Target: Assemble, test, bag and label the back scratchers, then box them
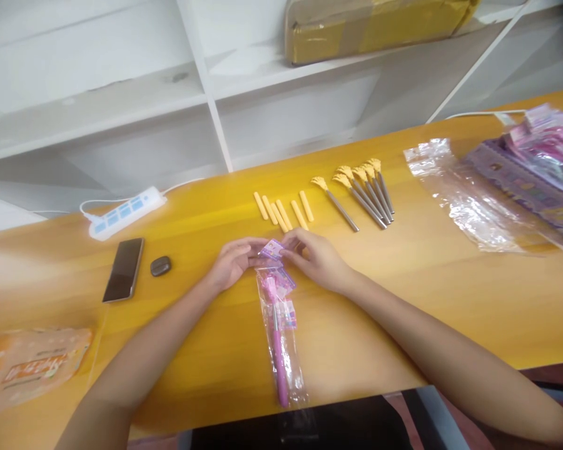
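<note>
A pink back scratcher (280, 369) with a short metal shaft lies in a clear plastic bag (296, 369) in front of me, its handle toward the table's near edge. Small printed cards (289, 315) show inside the bag beside its head. At the bag's top, my right hand (321, 259) pinches a small purple printed card (273, 249) between thumb and fingers. My left hand (234, 264) is closed at the bag's mouth, its fingertips partly hidden behind the card and plastic. Beyond my hands lie several yellow handle tubes (281, 215) and several yellow hand-shaped heads on metal rods (363, 203).
To the left are a power strip (127, 214), a phone (124, 270), a small black case (160, 266) and an orange packet (32, 362). Clear plastic bags (473, 206) and a purple printed box (520, 187) occupy the right. White shelves behind hold a taped carton (380, 28).
</note>
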`<state>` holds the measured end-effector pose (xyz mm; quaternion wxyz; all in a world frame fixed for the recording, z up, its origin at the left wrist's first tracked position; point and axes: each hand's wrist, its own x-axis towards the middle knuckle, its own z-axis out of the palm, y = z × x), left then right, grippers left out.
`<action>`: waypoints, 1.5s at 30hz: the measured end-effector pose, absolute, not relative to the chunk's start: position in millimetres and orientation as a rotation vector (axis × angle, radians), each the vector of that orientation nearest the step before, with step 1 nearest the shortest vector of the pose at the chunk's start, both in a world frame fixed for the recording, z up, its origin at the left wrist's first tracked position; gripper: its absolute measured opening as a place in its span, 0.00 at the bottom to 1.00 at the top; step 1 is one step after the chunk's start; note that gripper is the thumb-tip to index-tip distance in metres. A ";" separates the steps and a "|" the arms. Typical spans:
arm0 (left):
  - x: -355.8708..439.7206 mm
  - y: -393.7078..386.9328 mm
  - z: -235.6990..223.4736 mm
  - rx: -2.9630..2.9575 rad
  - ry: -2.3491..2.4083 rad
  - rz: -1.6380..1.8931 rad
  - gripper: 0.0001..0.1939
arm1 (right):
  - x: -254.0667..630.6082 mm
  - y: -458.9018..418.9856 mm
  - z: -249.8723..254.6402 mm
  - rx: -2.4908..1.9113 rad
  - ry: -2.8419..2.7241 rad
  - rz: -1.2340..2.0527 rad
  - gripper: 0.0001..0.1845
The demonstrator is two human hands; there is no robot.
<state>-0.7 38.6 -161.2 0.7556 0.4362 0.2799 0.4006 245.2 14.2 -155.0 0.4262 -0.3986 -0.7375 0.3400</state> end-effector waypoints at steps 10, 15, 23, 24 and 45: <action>-1.3 38.8 -161.8 0.955 0.640 0.853 0.18 | 248.1 13.1 -152.9 -0.917 -1.996 0.671 0.06; -3.1 39.1 -162.6 0.959 0.647 0.839 0.20 | 247.5 12.5 -154.1 -0.865 -2.051 0.600 0.06; 1.7 36.7 -163.4 0.985 0.711 0.858 0.17 | 245.8 9.6 -155.6 -0.873 -2.048 0.582 0.04; 1.7 36.6 -163.2 0.976 0.719 0.868 0.17 | 245.7 9.5 -155.8 -0.865 -2.046 0.583 0.04; -0.4 37.6 -162.9 0.915 0.754 0.933 0.17 | 244.9 7.9 -161.6 -0.759 -2.163 0.389 0.11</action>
